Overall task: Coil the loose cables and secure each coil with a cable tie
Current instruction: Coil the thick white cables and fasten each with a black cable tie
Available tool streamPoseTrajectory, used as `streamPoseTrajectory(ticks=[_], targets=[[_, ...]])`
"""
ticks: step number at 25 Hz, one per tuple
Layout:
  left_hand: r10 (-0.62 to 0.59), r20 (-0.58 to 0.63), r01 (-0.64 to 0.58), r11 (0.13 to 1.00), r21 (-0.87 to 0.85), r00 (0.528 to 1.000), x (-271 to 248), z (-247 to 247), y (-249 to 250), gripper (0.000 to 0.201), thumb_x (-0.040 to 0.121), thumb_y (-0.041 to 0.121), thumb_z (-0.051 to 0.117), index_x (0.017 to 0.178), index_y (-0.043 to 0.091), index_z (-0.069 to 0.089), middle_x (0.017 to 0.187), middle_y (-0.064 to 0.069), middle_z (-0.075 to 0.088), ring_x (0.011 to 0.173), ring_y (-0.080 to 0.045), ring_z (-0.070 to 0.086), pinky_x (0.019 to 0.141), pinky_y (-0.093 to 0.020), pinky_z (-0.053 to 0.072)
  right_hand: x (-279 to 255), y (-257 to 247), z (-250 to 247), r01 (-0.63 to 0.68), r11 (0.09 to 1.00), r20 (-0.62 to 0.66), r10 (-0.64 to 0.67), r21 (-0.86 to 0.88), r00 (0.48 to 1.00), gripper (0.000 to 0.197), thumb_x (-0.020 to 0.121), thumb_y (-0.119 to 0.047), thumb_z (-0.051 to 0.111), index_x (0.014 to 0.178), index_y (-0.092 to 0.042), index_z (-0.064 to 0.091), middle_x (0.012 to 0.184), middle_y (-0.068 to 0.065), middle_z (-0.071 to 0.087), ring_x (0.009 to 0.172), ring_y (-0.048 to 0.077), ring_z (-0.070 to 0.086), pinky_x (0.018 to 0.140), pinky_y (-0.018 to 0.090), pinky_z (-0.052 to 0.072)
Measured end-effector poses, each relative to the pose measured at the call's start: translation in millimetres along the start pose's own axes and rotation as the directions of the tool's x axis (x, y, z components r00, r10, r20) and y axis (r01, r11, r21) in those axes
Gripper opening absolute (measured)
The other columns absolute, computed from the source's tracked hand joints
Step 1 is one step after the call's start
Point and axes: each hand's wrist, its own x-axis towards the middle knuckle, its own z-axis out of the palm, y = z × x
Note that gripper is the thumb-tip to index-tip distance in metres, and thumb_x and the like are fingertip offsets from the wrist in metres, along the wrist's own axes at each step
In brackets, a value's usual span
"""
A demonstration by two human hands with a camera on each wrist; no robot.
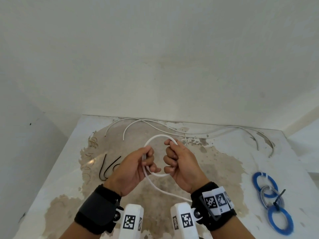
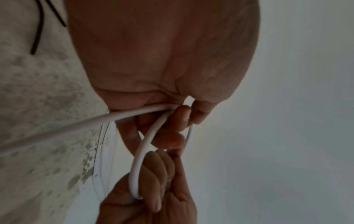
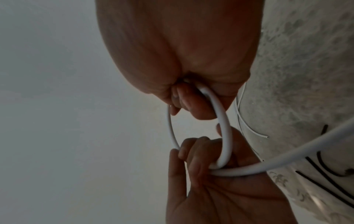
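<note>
A white cable (image 1: 156, 136) is bent into a round loop held up between both hands above the table. My left hand (image 1: 138, 167) grips the loop's left side, where strands overlap (image 2: 145, 144). My right hand (image 1: 177, 163) grips the loop's right side, fingers curled round the cable (image 3: 222, 121). The cable's free tail (image 1: 165, 191) hangs down from the left hand toward my right wrist. Black cable ties (image 1: 105, 168) lie on the table left of my left hand.
Two long thin white cables (image 1: 172, 131) lie loose along the back of the stained white table (image 1: 224, 161). At the right sit coiled blue cables (image 1: 264, 185) and a clear coil, with a black tie (image 1: 278, 198). Walls close in behind and at left.
</note>
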Motion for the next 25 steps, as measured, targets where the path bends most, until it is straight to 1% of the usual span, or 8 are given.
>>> streamPoseTrajectory(ticks=[4,7,10,12,15,17,21,25], targets=[[0.017,-0.057,-0.028,0.981,-0.191,0.998,4.2,4.9,1.0,0.038,0.105,0.038,0.041,0.078,0.015,0.054,0.059,0.006,0.024,0.046,-0.008,0.033,0.068,-0.035,0.057,-1.1,5.0,-3.2,0.004,1.000,-0.006,-0.004,0.014,1.000,0.021,0.108,-0.026,0.044,0.111,-0.011,0.058,0.070,-0.002,0.043,0.058,0.011,0.041,0.052,0.025,0.040],[0.115,-0.282,-0.214,0.911,-0.351,0.953,13.4,4.3,3.4,0.038,0.105,0.042,0.037,0.088,0.015,0.057,0.055,0.009,0.028,0.043,-0.005,0.033,0.057,-0.026,0.053,-10.0,15.5,-11.2,-0.056,0.970,-0.112,0.031,-0.235,0.993,0.039,0.103,-0.047,0.049,0.113,-0.011,0.061,0.093,0.002,0.060,0.080,0.017,0.058,0.068,0.031,0.049],[0.158,-0.416,-0.334,0.856,-0.395,0.895,19.0,-1.3,3.4,0.044,0.107,0.045,0.032,0.100,0.013,0.062,0.052,0.010,0.029,0.041,-0.004,0.033,0.056,-0.022,0.051,-25.1,30.9,-22.9,-0.362,0.757,-0.082,0.381,-0.544,0.921,0.062,0.099,-0.067,0.038,0.099,-0.014,0.071,0.092,0.002,0.075,0.078,0.017,0.069,0.067,0.029,0.049],[0.144,-0.413,-0.294,0.897,-0.329,0.899,19.5,-0.4,-2.4,0.048,0.107,0.045,0.029,0.112,0.010,0.063,0.053,0.010,0.027,0.042,-0.005,0.032,0.057,-0.023,0.049,-24.5,45.1,-31.0,-0.484,0.768,-0.058,0.509,-0.419,0.859,0.066,0.099,-0.068,0.039,0.114,-0.010,0.067,0.107,0.006,0.078,0.086,0.021,0.073,0.069,0.031,0.053],[0.092,-0.461,-0.185,0.969,-0.161,0.883,17.1,6.8,-16.9,0.040,0.109,0.038,0.030,0.109,0.008,0.056,0.057,0.006,0.027,0.042,-0.006,0.031,0.053,-0.027,0.045,-8.9,55.3,-38.7,-0.362,0.898,-0.141,0.404,0.251,0.904,0.044,0.105,-0.043,0.047,0.113,0.000,0.057,0.116,0.016,0.073,0.083,0.028,0.075,0.067,0.037,0.059],[0.110,-0.519,-0.142,0.990,-0.021,0.848,15.5,8.2,-25.7,0.027,0.109,0.031,0.034,0.095,0.012,0.047,0.062,0.003,0.029,0.045,-0.008,0.032,0.056,-0.031,0.043,-0.8,53.5,-40.8,-0.181,0.890,-0.270,0.312,0.419,0.911,0.032,0.108,-0.029,0.044,0.116,-0.001,0.055,0.110,0.018,0.073,0.078,0.025,0.075,0.063,0.036,0.062],[0.161,-0.565,-0.125,0.987,0.102,0.810,13.2,1.0,-34.2,0.019,0.109,0.028,0.035,0.099,0.014,0.043,0.073,0.000,0.038,0.053,-0.010,0.036,0.062,-0.034,0.046,-11.2,46.4,-38.7,-0.143,0.970,-0.300,0.198,0.194,0.933,0.030,0.110,-0.020,0.041,0.123,-0.001,0.060,0.078,0.007,0.067,0.069,0.019,0.070,0.065,0.033,0.060],[0.122,-0.517,-0.152,0.988,-0.016,0.847,11.8,-2.0,-33.4,0.024,0.110,0.028,0.033,0.097,0.013,0.048,0.067,0.004,0.039,0.049,-0.007,0.038,0.059,-0.030,0.048,-20.0,28.6,-35.7,-0.081,0.996,-0.233,0.089,0.046,0.968,0.030,0.111,-0.025,0.039,0.125,-0.006,0.058,0.068,0.002,0.058,0.064,0.019,0.066,0.065,0.033,0.057]])
